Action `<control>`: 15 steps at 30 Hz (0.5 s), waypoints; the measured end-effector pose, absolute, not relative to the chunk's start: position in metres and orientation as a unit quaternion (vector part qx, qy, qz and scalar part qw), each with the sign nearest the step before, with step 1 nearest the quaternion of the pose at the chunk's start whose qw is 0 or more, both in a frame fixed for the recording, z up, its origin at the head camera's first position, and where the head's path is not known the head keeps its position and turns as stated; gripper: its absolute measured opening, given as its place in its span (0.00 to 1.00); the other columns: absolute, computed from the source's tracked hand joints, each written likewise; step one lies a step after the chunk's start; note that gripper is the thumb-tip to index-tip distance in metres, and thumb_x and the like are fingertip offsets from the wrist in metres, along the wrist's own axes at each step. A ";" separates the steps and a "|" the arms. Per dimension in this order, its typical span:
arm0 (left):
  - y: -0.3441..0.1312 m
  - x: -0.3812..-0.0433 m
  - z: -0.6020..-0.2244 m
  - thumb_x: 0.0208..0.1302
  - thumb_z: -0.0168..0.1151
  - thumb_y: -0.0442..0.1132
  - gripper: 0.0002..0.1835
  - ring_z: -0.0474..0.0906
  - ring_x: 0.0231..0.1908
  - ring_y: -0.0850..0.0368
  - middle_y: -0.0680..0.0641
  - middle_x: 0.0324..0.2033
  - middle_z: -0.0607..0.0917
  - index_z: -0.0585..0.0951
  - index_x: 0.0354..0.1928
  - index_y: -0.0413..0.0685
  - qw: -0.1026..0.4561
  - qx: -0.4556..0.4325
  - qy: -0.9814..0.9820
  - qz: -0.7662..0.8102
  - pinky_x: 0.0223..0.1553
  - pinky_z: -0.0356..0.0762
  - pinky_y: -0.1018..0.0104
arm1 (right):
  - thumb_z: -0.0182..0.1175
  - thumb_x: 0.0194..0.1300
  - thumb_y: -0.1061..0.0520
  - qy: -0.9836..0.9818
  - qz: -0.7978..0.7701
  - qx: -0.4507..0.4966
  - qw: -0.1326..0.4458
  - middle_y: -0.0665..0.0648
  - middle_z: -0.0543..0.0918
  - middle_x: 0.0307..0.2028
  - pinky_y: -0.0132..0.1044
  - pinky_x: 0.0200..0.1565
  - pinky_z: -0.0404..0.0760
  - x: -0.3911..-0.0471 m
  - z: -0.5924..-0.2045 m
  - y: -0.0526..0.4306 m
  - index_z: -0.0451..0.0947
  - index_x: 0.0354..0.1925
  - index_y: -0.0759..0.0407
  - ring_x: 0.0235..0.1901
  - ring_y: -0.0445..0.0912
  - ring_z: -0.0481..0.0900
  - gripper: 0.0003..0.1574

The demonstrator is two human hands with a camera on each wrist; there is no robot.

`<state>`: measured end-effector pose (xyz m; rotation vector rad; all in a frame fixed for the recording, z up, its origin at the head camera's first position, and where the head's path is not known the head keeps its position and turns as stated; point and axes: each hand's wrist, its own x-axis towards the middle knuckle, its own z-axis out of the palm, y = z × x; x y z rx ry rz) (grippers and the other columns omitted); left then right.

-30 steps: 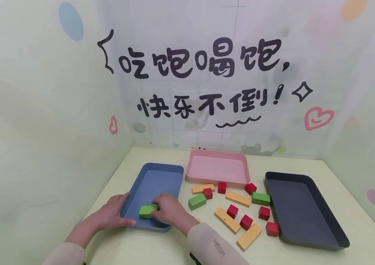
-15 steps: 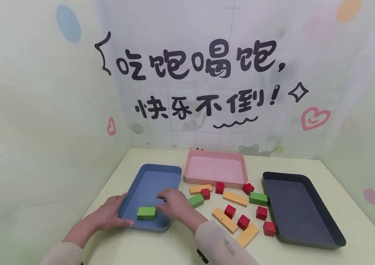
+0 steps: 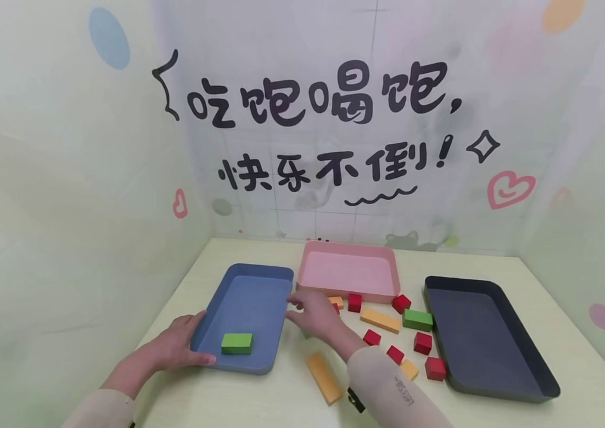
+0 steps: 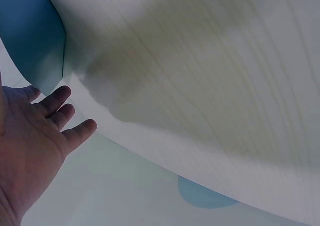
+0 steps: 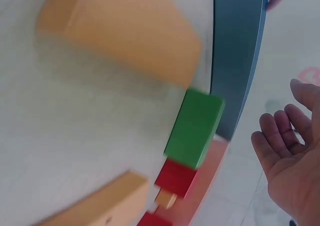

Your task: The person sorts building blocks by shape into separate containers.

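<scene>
My left hand (image 3: 171, 346) rests at the left side of the blue tray (image 3: 251, 297), its thumb by the near rim. In the left wrist view its fingers extend loosely beside the tray's wall. A green block (image 3: 236, 343) lies in the tray's near end. My right hand (image 3: 320, 315) hovers just right of the tray with nothing in its loosely bent fingers. Below it in the head view, another green block (image 5: 195, 128) is mostly hidden; the right wrist view shows it beside the tray wall. A yellow-orange block (image 3: 324, 377) lies close to my right forearm.
A pink tray (image 3: 347, 270) stands at the back and a dark grey tray (image 3: 495, 339) at the right. Between them lie several red cubes (image 3: 422, 343), yellow-orange blocks (image 3: 380, 320) and a green block (image 3: 417, 320). Walls enclose the table.
My right hand has let go of the green block in the blue tray, then moved right and away to over the other green block. The left hand stays at the tray.
</scene>
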<state>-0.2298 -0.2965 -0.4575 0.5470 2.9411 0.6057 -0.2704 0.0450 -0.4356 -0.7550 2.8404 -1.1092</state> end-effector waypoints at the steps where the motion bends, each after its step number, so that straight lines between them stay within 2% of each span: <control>1: -0.297 -0.230 -0.458 0.46 0.76 0.63 0.63 0.63 0.62 0.26 0.23 0.62 0.66 0.57 0.71 0.27 0.045 0.178 0.963 0.198 0.59 0.67 0.35 | 0.66 0.66 0.54 0.903 -0.358 -0.236 -0.003 0.58 0.84 0.50 0.41 0.47 0.83 -0.272 -0.434 0.051 0.81 0.57 0.60 0.46 0.50 0.82 0.22; 6: -0.297 -0.230 -0.458 0.46 0.76 0.63 0.63 0.62 0.62 0.26 0.23 0.62 0.66 0.57 0.71 0.26 0.045 0.175 0.963 0.199 0.59 0.67 0.34 | 0.67 0.65 0.56 0.910 -0.368 -0.193 0.000 0.59 0.83 0.47 0.45 0.48 0.81 -0.277 -0.431 0.080 0.82 0.57 0.59 0.43 0.50 0.80 0.23; 15: -0.297 -0.229 -0.459 0.45 0.75 0.65 0.65 0.60 0.64 0.25 0.22 0.63 0.64 0.56 0.72 0.27 0.053 0.163 0.962 0.213 0.60 0.65 0.33 | 0.68 0.64 0.57 0.914 -0.372 -0.155 0.037 0.52 0.80 0.38 0.39 0.42 0.82 -0.273 -0.442 0.110 0.82 0.54 0.61 0.37 0.47 0.75 0.21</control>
